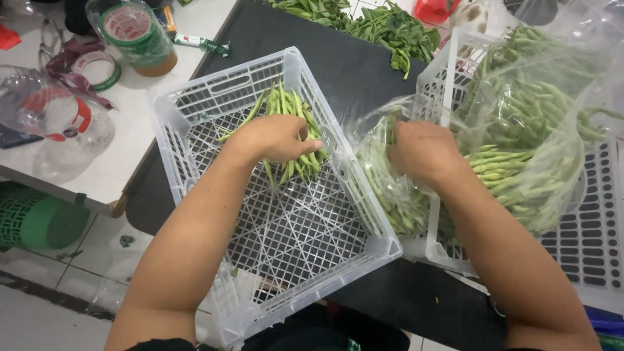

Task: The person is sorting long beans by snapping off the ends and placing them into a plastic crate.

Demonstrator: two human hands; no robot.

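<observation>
Beans are being moved by the handful from a bag into a crate. A bunch of green beans [292, 130] is gripped by the left hand [276, 138], the fingers curled closed around the middle of the bundle, which is held low over the mesh floor of a white plastic crate [195, 110] near its far wall; whether the pods already rest on the mesh cannot be told. The right hand [422, 151] is pushed into the mouth of a clear plastic bag [552, 130] that is packed with more beans and propped in a second white crate [435, 78]; its fingers are hidden by the film and the pods, so their spread cannot be told.

The step in hand is judged to be the setting down of one handful while another is gathered. For the next move, an opening of the left fingers close to the mesh would be called for, so that the pods are laid side by side rather than scattered.

Leafy greens [383, 26] are seen on the dark table top [364, 71] beyond, and rolls of tape [97, 68] on the pale counter to the left.
</observation>
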